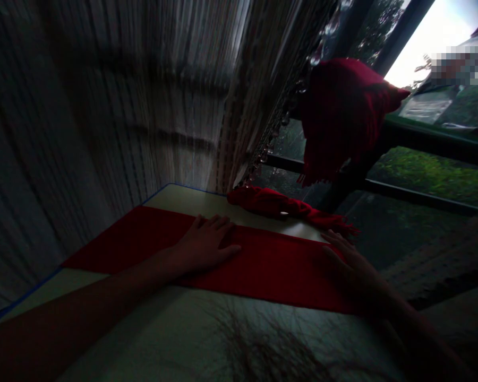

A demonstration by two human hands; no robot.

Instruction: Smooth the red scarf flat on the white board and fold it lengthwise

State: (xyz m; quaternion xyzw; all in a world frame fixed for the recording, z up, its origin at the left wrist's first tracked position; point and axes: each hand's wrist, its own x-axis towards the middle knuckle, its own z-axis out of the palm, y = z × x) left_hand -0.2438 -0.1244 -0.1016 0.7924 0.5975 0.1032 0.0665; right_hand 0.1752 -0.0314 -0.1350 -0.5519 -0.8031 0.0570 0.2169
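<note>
A red cloth [263, 265], probably a scarf, is spread flat in a long strip across the pale tabletop [151, 318]. On its middle part rests my left hand [207, 239], palm down with the fingers stretched out. Near the cloth's right end lies my right hand [348, 265], its fingers extended along the edge; part of it is dark and hard to make out. Behind the strip, a bunched red scarf [290, 204] with a fringed end lies along the table's far edge.
Another fringed red cloth [342, 116] hangs by the window bars [430, 140] at upper right. A striped curtain [143, 95] falls behind and left of the table. A clear plastic bag [430, 106] is at far right. Strands of hair [271, 345] cross the lower view.
</note>
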